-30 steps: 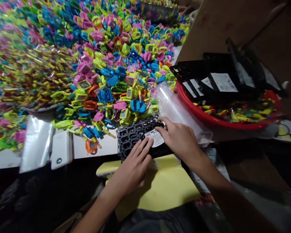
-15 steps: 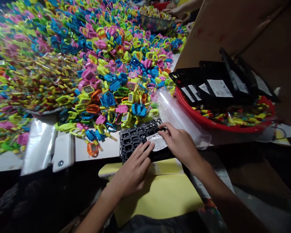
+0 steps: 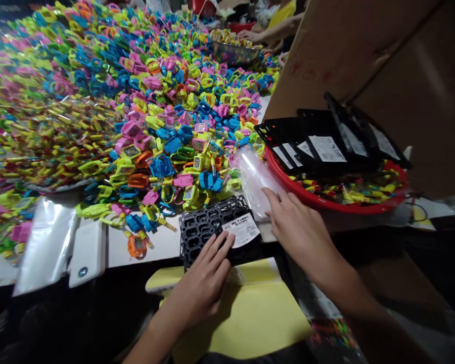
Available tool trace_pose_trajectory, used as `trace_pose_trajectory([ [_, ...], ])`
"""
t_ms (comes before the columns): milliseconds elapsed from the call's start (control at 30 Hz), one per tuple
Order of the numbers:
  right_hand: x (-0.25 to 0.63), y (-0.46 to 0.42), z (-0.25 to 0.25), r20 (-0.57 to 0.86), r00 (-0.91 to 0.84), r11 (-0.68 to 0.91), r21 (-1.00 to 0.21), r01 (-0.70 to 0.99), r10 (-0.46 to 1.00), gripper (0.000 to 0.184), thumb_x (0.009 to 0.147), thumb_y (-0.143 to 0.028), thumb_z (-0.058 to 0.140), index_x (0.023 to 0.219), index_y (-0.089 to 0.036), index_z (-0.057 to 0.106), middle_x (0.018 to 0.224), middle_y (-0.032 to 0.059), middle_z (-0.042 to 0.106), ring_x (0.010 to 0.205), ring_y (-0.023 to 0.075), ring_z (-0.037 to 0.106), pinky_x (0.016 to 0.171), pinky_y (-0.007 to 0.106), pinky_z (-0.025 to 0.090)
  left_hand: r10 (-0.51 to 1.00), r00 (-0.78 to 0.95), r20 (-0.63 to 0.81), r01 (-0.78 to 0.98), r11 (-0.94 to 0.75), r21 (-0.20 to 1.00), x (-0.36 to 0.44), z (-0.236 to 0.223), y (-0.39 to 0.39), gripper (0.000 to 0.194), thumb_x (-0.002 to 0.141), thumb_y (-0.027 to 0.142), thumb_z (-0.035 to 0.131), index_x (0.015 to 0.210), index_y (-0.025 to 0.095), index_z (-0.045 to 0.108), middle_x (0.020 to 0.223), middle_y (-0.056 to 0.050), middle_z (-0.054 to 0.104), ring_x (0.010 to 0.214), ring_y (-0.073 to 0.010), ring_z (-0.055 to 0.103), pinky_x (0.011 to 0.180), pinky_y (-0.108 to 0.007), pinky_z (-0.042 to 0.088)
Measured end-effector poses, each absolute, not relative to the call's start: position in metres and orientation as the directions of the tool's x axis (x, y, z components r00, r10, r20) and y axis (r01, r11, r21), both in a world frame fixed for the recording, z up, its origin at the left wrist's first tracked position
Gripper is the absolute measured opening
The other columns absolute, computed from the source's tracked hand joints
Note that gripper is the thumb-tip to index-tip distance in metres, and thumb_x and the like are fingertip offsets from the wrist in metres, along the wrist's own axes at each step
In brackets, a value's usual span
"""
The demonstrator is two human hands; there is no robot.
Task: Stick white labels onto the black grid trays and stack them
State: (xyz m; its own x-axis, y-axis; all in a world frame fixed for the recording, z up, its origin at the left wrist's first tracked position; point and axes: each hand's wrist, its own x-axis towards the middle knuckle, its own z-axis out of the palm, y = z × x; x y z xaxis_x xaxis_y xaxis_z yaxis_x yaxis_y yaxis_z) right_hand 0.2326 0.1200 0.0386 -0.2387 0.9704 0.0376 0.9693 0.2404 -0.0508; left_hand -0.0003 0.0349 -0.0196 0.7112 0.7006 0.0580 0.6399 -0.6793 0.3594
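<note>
While our left hand [image 3: 200, 285] lies spread flat on a black plastic grid [image 3: 200, 235], our right hand [image 3: 301, 227] rests open, fingers apart, with its fingertips over a clear plastic bag [image 3: 256, 182]. The grid, with its white label [image 3: 241, 231], sits at the front edge of the white surface [image 3: 151, 247], overhanging a yellow pad [image 3: 231, 318]. Behind it, a heap of bright plastic toy watches [image 3: 155, 116] spreads across the surface. To the right, more black grids [image 3: 318, 141] lie on a red basin [image 3: 318, 205] before an upright cardboard sheet [image 3: 326, 65]. Farther off, a co-worker's hand [image 3: 248, 34] is near a metal bowl [image 3: 233, 53].
</note>
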Motion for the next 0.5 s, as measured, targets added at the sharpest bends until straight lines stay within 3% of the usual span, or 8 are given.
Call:
trace_pose_trajectory([
  [67,0.224,0.11,0.044,0.128,-0.41,0.422,-0.086,0.903,0.903,0.045,0.108,-0.017,0.047,0.151,-0.011,0.056,0.137,0.0188,0.069,0.124,0.0342,0.066,0.093,0.045,0.057,0.695,0.715,0.073,0.631,-0.687,0.359,-0.001,-0.022,0.034,0.034,0.078,-0.004,0.049,0.106,0.013,0.058,0.174,-0.027,0.029,0.168,-0.0382,0.007,0.133,-0.067,0.031],
  [100,0.221,0.105,0.042,0.148,-0.545,0.563,-0.142,0.814,0.825,0.045,0.11,-0.021,0.046,0.153,-0.012,0.054,0.145,0.0175,0.065,0.135,0.0324,0.061,0.107,0.048,0.053,0.695,0.713,0.094,0.627,-0.691,0.36,-0.002,-0.024,0.034,0.039,0.078,-0.004,0.049,0.114,0.011,0.058,0.173,-0.028,0.032,0.168,-0.0379,0.006,0.132,-0.069,0.033],
  [167,0.22,0.096,0.028,0.128,-0.762,0.765,-0.251,0.594,0.634,0.052,0.113,-0.032,0.045,0.163,-0.014,0.044,0.163,0.0129,0.052,0.155,0.0263,0.044,0.131,0.051,0.033,0.69,0.713,0.128,0.613,-0.701,0.363,-0.002,-0.027,0.034,0.048,0.079,-0.004,0.048,0.125,0.009,0.055,0.169,-0.031,0.038,0.168,-0.037,0.005,0.129,-0.07,0.037],
  [233,0.231,0.09,0.008,0.063,-0.812,0.783,-0.318,0.534,0.58,0.062,0.114,-0.041,0.049,0.168,-0.016,0.034,0.172,0.0096,0.039,0.163,0.0213,0.029,0.136,0.05,0.023,0.685,0.718,0.124,0.61,-0.705,0.361,-0.003,-0.029,0.034,0.046,0.078,-0.006,0.047,0.121,0.01,0.054,0.17,-0.032,0.036,0.168,-0.0373,0.006,0.129,-0.071,0.036],
  [333,0.263,0.088,-0.016,-0.022,-0.808,0.76,-0.324,0.563,0.589,0.069,0.112,-0.038,0.055,0.171,-0.016,0.026,0.176,0.0079,0.027,0.166,0.0187,0.02,0.138,0.051,0.016,0.685,0.724,0.082,0.621,-0.699,0.355,-0.003,-0.029,0.035,0.039,0.079,-0.01,0.043,0.106,0.015,0.052,0.175,-0.028,0.026,0.168,-0.037,0.011,0.133,-0.07,0.031],
  [433,0.295,0.085,-0.023,-0.005,-0.796,0.75,-0.333,0.572,0.605,0.071,0.111,-0.033,0.059,0.171,-0.02,0.024,0.176,0.0062,0.028,0.165,0.0173,0.022,0.139,0.05,0.01,0.684,0.722,0.107,0.616,-0.706,0.349,-0.002,-0.027,0.037,0.042,0.085,-0.01,0.04,0.118,0.015,0.052,0.176,-0.024,0.028,0.168,-0.0336,0.016,0.131,-0.068,0.036],
  [500,0.305,0.082,-0.023,0.039,-0.785,0.743,-0.355,0.568,0.619,0.072,0.11,-0.034,0.06,0.171,-0.021,0.025,0.175,0.0064,0.032,0.164,0.0185,0.027,0.139,0.05,0.014,0.675,0.726,0.129,0.612,-0.721,0.326,-0.002,-0.026,0.038,0.046,0.089,-0.009,0.039,0.128,0.014,0.051,0.175,-0.022,0.031,0.167,-0.033,0.02,0.129,-0.067,0.041],
])
